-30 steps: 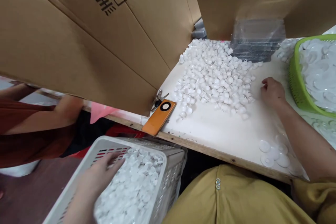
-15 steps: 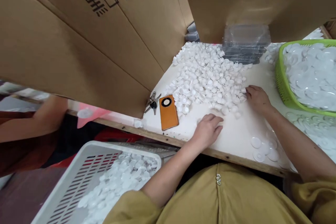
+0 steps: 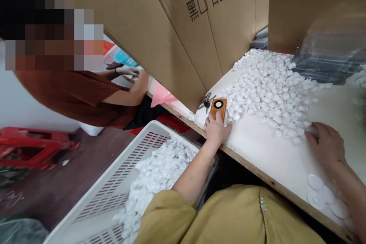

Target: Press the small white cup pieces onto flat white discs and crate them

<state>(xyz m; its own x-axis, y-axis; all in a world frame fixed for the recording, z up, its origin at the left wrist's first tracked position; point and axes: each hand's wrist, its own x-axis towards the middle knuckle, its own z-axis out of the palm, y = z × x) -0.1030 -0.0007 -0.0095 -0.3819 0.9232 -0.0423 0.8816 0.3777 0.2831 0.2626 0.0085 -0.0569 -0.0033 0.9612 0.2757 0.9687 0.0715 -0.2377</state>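
My left hand (image 3: 216, 129) lies over the lower part of an orange phone (image 3: 222, 107) with a round black camera ring. Its fingers are apart and rest on the phone without wrapping round it. A bunch of keys (image 3: 207, 102) lies just left of the phone. At the near right edge of a heap of small white plastic caps (image 3: 274, 91), my right hand (image 3: 328, 143) is closed, with a white plastic cap (image 3: 311, 130) between thumb and fingers. Flat white discs (image 3: 316, 196) lie on the table below that hand.
Tall cardboard (image 3: 183, 38) walls in the table's left and back. Clear plastic trays (image 3: 328, 59) are stacked behind the heap. A white slotted basket (image 3: 114, 183) with white plastic pieces stands below the table edge at left. A co-worker (image 3: 85, 91) sits beyond the cardboard, near a red stool (image 3: 34, 146).
My left hand has moved from the bare tabletop onto the phone. The view has swung left, bringing the co-worker in and the green basket out. My right hand stays at the heap's edge.
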